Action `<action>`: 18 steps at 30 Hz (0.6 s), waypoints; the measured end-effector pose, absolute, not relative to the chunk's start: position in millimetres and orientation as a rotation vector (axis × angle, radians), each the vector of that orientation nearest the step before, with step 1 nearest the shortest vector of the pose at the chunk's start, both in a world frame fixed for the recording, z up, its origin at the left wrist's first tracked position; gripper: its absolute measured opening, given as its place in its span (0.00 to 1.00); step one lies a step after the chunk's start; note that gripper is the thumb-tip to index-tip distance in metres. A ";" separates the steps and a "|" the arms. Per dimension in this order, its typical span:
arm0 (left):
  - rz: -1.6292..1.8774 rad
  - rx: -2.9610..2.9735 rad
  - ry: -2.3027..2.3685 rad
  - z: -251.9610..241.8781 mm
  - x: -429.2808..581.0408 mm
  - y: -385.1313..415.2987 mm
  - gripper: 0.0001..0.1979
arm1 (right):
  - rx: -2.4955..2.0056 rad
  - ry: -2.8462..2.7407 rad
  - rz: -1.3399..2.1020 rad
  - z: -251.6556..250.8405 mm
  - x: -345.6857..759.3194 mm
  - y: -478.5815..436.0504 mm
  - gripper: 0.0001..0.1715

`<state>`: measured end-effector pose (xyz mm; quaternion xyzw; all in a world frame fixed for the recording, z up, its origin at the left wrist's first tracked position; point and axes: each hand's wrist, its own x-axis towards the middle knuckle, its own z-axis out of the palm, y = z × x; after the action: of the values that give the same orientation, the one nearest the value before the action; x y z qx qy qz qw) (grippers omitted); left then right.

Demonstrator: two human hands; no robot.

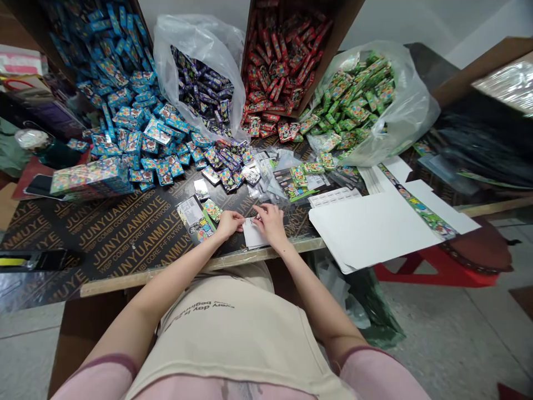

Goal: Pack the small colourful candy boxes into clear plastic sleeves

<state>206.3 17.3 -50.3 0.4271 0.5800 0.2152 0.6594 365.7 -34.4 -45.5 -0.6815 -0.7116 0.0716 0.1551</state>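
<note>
My left hand (230,224) pinches the upper left edge of a small white card (255,235) near the table's front edge. My right hand (271,223) grips the same card from the right, its fingers bent over the top edge and partly covering it. Just left of my left hand lies a flat printed packet (194,218) with a grey and black front. Beside that packet is a small green printed box (212,210). A box with a pale face (201,189) rests a little farther back.
Blue boxes (141,141) spill across the back left. Purple boxes fill a clear bag (166,61); red ones fill a carton (287,61); green ones fill another bag (410,111). Clear sleeves (266,180) lie behind my hands. White sheets (366,228) overhang the front edge at right.
</note>
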 end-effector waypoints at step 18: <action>0.506 0.860 1.247 -50.9 204.5 18.5 0.09 | -1.644 -1.639 0.539 -60.2 353.1 -28.7 0.18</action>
<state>204.5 18.5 -50.9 0.3856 0.5594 0.2269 0.6978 353.1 -28.7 -60.2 -0.6407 -0.6389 0.2103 0.3703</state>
